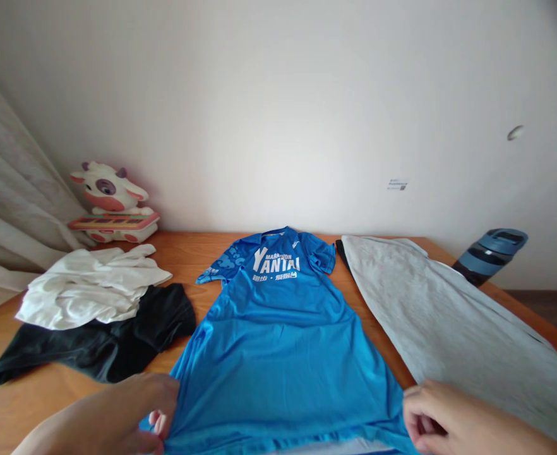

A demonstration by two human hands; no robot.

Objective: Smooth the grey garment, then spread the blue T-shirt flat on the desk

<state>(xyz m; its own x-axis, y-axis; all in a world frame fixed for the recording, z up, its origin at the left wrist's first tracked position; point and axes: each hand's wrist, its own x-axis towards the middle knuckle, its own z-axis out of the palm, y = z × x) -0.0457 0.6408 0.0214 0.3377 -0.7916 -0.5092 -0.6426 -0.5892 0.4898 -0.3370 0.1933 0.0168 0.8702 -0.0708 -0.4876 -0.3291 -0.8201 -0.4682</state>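
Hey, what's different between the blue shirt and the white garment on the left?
The blue shirt lies spread flat in the middle of the table; the white garment sits crumpled in a heap. The blue shirt bears white lettering; the white garment shows none. Both hands, left hand and right hand, grip the blue shirt's hem; the white garment lies untouched on a black garment. Both are on the same wooden table.
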